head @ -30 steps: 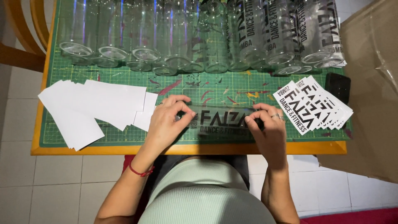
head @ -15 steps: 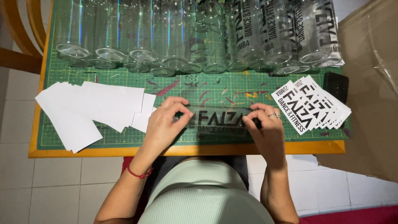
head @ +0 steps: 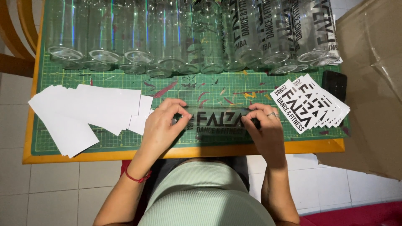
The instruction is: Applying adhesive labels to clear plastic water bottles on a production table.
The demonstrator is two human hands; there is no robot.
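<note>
A clear glass bottle (head: 217, 119) lies on its side on the green cutting mat (head: 176, 94), with black lettering on its face. My left hand (head: 161, 125) grips its left end, fingers curled over the top. My right hand (head: 264, 127), a ring on one finger, holds the right end, thumb and fingertips pressing near the lettering's edge.
A fan of black-lettered stickers (head: 310, 104) lies right of my right hand. White backing sheets (head: 83, 111) pile at the left. A row of clear bottles (head: 188, 37) lines the mat's far side; some at right carry lettering. A cardboard box (head: 372, 83) stands right; a small black object (head: 335, 83) sits by it.
Both hands stay on the lying bottle with only slight finger shifts; the view has shifted a little.
</note>
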